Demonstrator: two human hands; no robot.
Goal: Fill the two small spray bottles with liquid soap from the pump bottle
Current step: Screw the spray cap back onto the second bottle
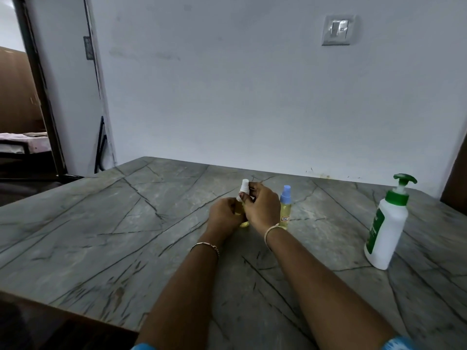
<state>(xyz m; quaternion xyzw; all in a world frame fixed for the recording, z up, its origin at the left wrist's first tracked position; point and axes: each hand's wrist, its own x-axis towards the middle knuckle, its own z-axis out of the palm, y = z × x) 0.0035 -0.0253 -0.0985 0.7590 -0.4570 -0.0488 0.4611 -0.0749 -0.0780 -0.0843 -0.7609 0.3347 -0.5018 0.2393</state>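
A small spray bottle with a white top (244, 188) stands on the grey stone table (126, 223); yellow liquid shows at its base. My left hand (224, 215) grips its body, mostly hiding it. My right hand (261, 207) pinches the white spray top. Just right of my right hand stands a second small spray bottle with a blue top (285, 205), holding yellow liquid, untouched. The white pump bottle with a green pump and green label (386, 228) stands upright at the right of the table, apart from both hands.
A pale wall with a light switch (337, 29) runs behind the table. An open doorway (22, 109) lies at the far left. A dark wooden edge (63, 322) borders the table's near left corner.
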